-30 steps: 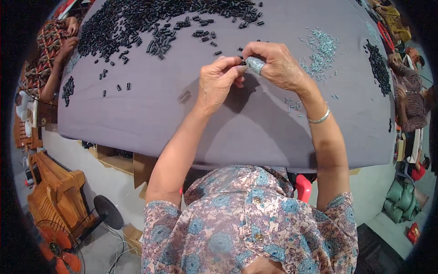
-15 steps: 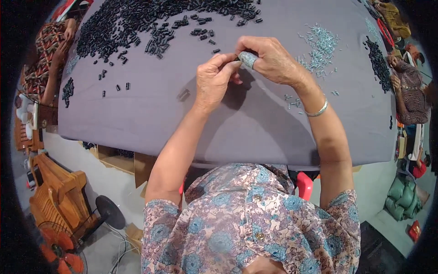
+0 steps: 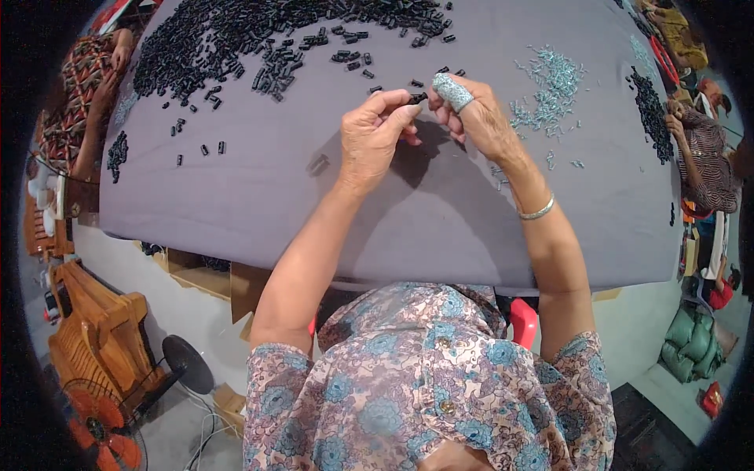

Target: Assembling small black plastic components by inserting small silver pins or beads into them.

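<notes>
With the clock centred on the two hands, the left hand (image 3: 373, 137) pinches one small black cylinder (image 3: 417, 99) between thumb and forefinger, its tip pointing toward two o'clock. The right hand (image 3: 475, 118) is just beside that tip; its fingers curl inward, and I cannot tell whether they hold anything. One silvery-blue wrap (image 3: 453, 92) covers a single digit of it, apparently the thumb, and one silver bangle (image 3: 538, 208) circles the wrist. Toward ten o'clock lies one large heap of black cylinders (image 3: 208, 47), too many to count. Out near nine o'clock are three loose black cylinders (image 3: 204, 150), and beyond them one small black cluster (image 3: 117, 157). Between two and three o'clock spreads one pile of silvery pins (image 3: 554, 82), also uncountable; one further black heap (image 3: 652, 114) sits at three. All lie on one grey tablecloth (image 3: 440, 235). One orange-bladed fan (image 3: 98, 428) stands between seven and eight, and one co-worker in stripes (image 3: 711, 161) is at three.
</notes>
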Tool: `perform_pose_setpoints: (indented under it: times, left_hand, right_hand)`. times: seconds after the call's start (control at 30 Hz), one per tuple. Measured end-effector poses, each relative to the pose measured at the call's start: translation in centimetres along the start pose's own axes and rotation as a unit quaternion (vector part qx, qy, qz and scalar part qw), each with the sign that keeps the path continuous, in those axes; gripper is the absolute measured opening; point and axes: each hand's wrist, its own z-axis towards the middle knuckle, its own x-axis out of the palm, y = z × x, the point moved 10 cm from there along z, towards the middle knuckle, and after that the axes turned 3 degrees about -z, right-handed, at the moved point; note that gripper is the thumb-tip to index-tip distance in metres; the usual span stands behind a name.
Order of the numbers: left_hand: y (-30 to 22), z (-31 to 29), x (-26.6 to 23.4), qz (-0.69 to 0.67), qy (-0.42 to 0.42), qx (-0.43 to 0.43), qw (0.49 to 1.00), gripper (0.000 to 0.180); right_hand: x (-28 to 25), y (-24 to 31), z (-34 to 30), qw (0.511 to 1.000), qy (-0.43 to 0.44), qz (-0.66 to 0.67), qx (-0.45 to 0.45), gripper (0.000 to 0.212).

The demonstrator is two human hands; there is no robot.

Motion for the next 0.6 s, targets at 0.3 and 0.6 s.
perform_pose_setpoints:
  times: [0.3, 0.6]
  left_hand:
    - [-1.1, -0.2, 1.0, 0.062, 0.033, 0.047, 0.996, 0.015]
    - [1.3, -0.5, 1.0, -0.042, 0.049, -0.124, 0.99, 0.014]
  right_hand:
    - [0.6, 2.3, 0.1, 0.978, 0.0, -0.177, -0.113, 0.028]
    - [1.6, 4.8, -0.9, 0.937, 0.019, -0.278, -0.212, 0.019]
